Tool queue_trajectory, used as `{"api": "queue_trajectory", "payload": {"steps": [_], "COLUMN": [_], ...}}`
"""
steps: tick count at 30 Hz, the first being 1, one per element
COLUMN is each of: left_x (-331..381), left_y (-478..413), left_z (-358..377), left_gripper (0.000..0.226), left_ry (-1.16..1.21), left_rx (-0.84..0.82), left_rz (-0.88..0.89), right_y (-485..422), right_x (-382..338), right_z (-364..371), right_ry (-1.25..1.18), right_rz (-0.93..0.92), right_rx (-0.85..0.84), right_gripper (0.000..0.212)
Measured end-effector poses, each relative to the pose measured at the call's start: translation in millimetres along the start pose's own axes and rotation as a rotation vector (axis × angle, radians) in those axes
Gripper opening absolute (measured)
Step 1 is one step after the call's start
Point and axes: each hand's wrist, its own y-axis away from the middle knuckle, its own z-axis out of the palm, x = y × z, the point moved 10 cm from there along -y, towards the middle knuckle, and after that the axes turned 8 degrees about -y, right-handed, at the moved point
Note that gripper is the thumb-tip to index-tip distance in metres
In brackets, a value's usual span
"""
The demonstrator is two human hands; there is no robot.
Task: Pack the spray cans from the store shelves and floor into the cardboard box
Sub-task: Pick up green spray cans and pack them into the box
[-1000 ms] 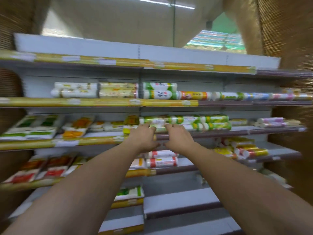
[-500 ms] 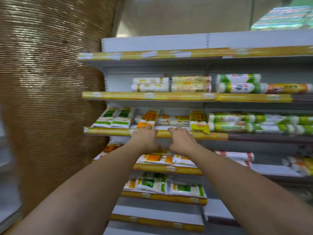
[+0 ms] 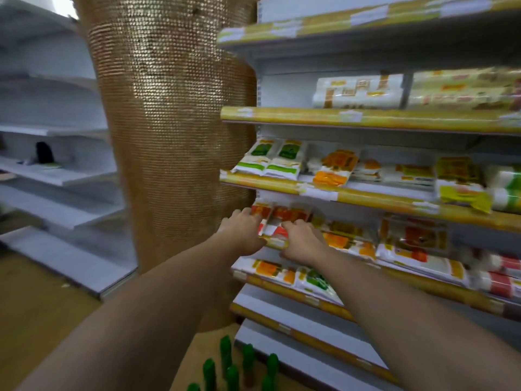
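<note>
Head view places the spray cans (image 3: 234, 368) on the floor at the bottom edge of the frame, a cluster of green caps standing upright just beside the base of the shelving unit (image 3: 310, 328); only the caps and upper bodies show. Cardboard box: not in view. Both arms reach well above the cans to a middle shelf, where the left hand (image 3: 242, 230) and right hand (image 3: 301, 244) meet at a red-and-white packet (image 3: 277, 221), one at each side of it. Motion blur prevents a reading of the grip: whether the fingers clasp the packet or merely touch it cannot be told. Judgement: the hands are positioned for the packet, not for the cans, so no can is being packed at this moment. Shelf contents: flat packets in green, orange and red print lie in rows behind yellow price rails (image 3: 366, 118). Blurred cylindrical items (image 3: 504, 190) at the far right may be further cans; this cannot be confirmed. A gold textured column (image 3: 169, 136) stands to the left of the unit
</note>
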Motion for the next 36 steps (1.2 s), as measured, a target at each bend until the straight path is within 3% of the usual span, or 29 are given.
{"api": "queue_trajectory", "payload": {"steps": [8,12,17,21,24,26,29,32,36], "left_x": [-59.6,-74.9,-80.2,-87.9,-94.9,-98.9,-102.6,-103.7,-92.2], "left_y": [-32.1,-49.4,-50.1,-42.3,-29.7,-22.2,-11.3,2.0,28.0], "left_z": [118.5,187.0,274.4,331.8,377.7,408.1,455.6,512.5,601.3], "left_gripper": [0.057,0.055,0.064,0.065,0.063,0.063,0.061,0.06,0.063], "left_ry": [0.081,0.115,0.11,0.129,0.151,0.168,0.218,0.257,0.334], "left_rx": [-0.138,-0.257,-0.44,-0.53,-0.616,-0.655,-0.706,-0.743,-0.819], "left_rz": [-0.19,-0.269,-0.335,-0.389,-0.428,-0.451,-0.47,-0.476,-0.452], "right_y": [-75.4,-107.8,-113.6,-117.2,-111.2,-108.4,-105.7,-90.8,-63.8], "right_x": [-18.7,-13.6,3.3,21.9,29.2,34.1,40.4,42.6,59.3], "right_z": [119.3,203.5,290.4,345.6,381.6,409.3,453.0,508.0,587.3], "right_ry": [-0.117,-0.157,-0.182,-0.244,-0.222,-0.209,-0.211,-0.264,-0.218], "right_rz": [-0.129,-0.123,-0.133,-0.104,-0.081,-0.077,-0.026,0.053,0.151], "right_rx": [-0.128,-0.298,-0.477,-0.639,-0.726,-0.771,-0.802,-0.864,-0.89], "right_gripper": [0.057,0.061,0.047,0.039,0.052,0.047,0.044,0.057,0.052]}}
